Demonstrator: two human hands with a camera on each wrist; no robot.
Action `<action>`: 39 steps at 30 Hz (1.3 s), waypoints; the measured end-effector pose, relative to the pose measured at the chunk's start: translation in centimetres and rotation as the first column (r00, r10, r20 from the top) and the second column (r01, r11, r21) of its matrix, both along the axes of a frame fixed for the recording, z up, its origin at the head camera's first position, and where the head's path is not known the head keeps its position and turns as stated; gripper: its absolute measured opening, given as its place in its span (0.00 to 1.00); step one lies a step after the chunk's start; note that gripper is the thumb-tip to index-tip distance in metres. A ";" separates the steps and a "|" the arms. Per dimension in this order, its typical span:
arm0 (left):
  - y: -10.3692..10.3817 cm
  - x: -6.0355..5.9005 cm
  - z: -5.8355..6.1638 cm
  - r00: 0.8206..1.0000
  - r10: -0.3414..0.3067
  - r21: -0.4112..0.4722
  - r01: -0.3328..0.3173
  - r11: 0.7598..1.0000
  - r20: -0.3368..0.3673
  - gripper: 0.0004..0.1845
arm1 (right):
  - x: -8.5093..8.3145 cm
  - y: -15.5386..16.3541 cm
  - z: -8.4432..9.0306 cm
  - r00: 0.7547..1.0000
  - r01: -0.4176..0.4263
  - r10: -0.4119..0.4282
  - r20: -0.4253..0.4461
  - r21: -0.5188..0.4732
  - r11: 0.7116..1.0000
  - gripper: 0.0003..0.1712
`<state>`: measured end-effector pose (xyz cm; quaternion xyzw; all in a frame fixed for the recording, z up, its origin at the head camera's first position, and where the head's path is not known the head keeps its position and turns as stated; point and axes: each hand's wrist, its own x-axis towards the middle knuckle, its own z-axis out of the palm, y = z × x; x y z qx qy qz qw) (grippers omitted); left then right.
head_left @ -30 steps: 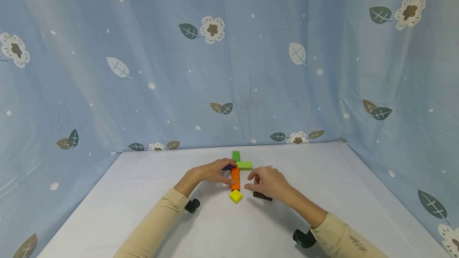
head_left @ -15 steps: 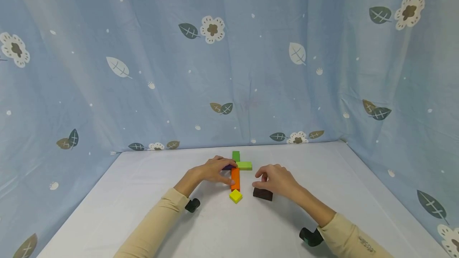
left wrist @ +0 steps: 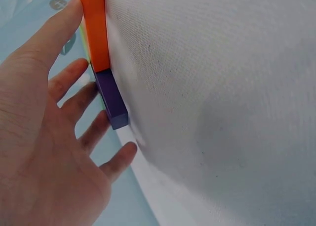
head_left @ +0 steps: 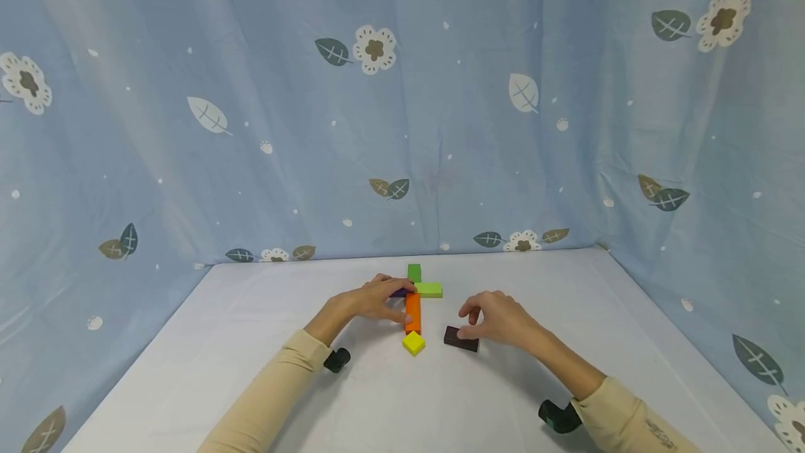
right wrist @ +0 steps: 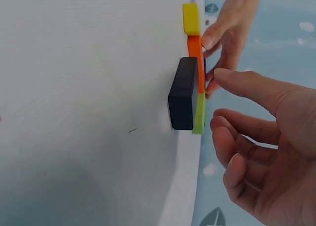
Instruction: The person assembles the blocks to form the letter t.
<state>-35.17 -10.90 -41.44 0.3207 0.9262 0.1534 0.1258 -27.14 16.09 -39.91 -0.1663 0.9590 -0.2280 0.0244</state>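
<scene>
Beside the dark block (head_left: 461,338), right hand (head_left: 499,318) hovers, fingers curled.

White table (head_left: 251,369), coloured blocks (head_left: 412,312) (perhaps six), flat

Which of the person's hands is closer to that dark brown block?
Right. The right hand hovers just behind the dark brown block, fingers curled, apparently not gripping it. The left hand rests against the orange block, farther left.
</scene>
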 end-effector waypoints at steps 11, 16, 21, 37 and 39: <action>-0.2 -0.3 -0.3 1.000 -0.004 0.011 0.004 1.000 -0.001 0.35 | 0.5 0.9 -0.2 0.999 -0.025 0.026 0.040 -0.021 0.999 0.21; -0.2 -0.4 -0.3 1.000 -0.013 0.015 0.013 1.000 -0.004 0.35 | 0.6 1.3 -0.5 0.998 -0.036 0.037 0.049 -0.035 0.999 0.21; -0.3 -0.5 -0.5 1.000 -0.011 0.013 0.010 1.000 0.003 0.36 | 0.8 1.6 -0.7 0.998 -0.048 0.051 0.049 -0.050 0.998 0.21; -0.2 0.0 -0.1 1.000 0.002 0.023 -0.002 1.000 0.021 0.36 | 0.9 1.8 -1.4 0.996 -0.081 0.083 0.021 -0.058 0.995 0.19; -0.2 0.0 -0.1 1.000 0.002 0.021 -0.002 1.000 0.020 0.36 | 1.0 1.9 -1.4 0.996 -0.086 0.087 0.022 -0.056 0.995 0.19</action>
